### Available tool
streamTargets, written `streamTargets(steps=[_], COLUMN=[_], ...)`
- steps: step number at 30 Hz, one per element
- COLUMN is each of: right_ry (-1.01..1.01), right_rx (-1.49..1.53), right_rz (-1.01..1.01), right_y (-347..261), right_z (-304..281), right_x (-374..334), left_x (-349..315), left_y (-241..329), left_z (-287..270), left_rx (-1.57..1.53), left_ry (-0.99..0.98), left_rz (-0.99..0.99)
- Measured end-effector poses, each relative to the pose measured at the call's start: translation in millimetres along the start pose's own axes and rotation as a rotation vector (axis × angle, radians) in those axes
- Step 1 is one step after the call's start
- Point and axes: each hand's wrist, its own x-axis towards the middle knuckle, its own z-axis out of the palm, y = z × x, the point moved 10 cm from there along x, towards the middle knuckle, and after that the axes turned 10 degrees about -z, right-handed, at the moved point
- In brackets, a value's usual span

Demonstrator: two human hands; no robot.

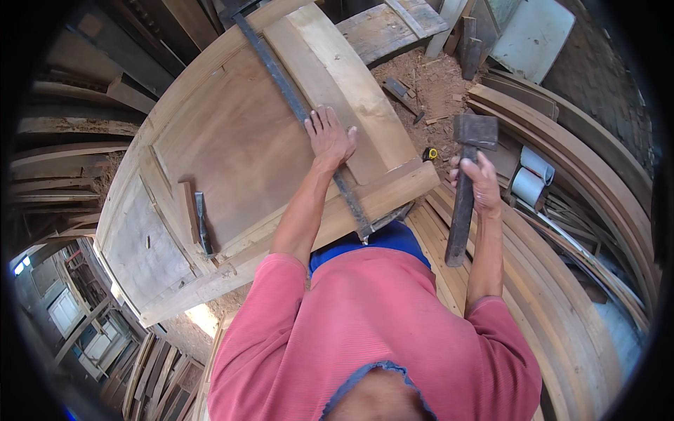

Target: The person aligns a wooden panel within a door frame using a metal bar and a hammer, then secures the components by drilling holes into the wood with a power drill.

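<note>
My right hand [480,184] is wrapped round the dark handle of a block-headed mallet [460,223], close below its head. The mallet is raised upright to the right of the wooden door [232,133]. My left hand [330,139] lies with fingers spread on a long metal bar clamp [274,69], which crosses the door from its far edge to the edge near my waist. Left of that hand, a chisel [202,219] and a short wood strip [188,210] lie side by side on the door.
Long stacked boards [533,266] run along my right side. Beyond the door's right corner are a yellow and black tape measure [431,154] and wood chips [428,91] on the ground. More timber [74,151] is piled at left. A plank bench [390,31] stands at the far side.
</note>
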Motion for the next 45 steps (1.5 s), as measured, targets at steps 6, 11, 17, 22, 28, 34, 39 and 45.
streamTargets(steps=[6, 11, 17, 22, 28, 34, 39, 45], right_ry=[0.050, 0.087, 0.124, 0.172, -0.383, -0.170, -0.124, -0.106], right_rx=[-0.125, -0.182, -0.196, -0.337, -0.537, -0.436, -0.381, -0.232], right_rz=[0.119, 0.204, 0.098, 0.060, 0.360, 0.402, 0.238, 0.070], right_y=[11, 20, -3, 19, 117, 98, 60, -26], right_z=[-91, -127, -141, -123, -5, -11, -32, -15], right_x=[26, 49, 105, 143, 92, 84, 124, 215], left_x=[9, 14, 15, 16, 15, 15, 17, 54], left_y=[22, 28, 22, 25, 25, 24, 21, 28], left_z=[14, 16, 16, 8, 6, 10, 6, -27], left_rx=[-0.019, -0.020, -0.047, -0.102, -0.170, -0.223, -0.239, -0.312], left_ry=[0.167, 0.250, 0.254, 0.311, 0.298, 0.220, 0.156, 0.211], left_rz=[-0.221, -0.345, -0.344, -0.285, -0.285, -0.311, -0.353, -0.349])
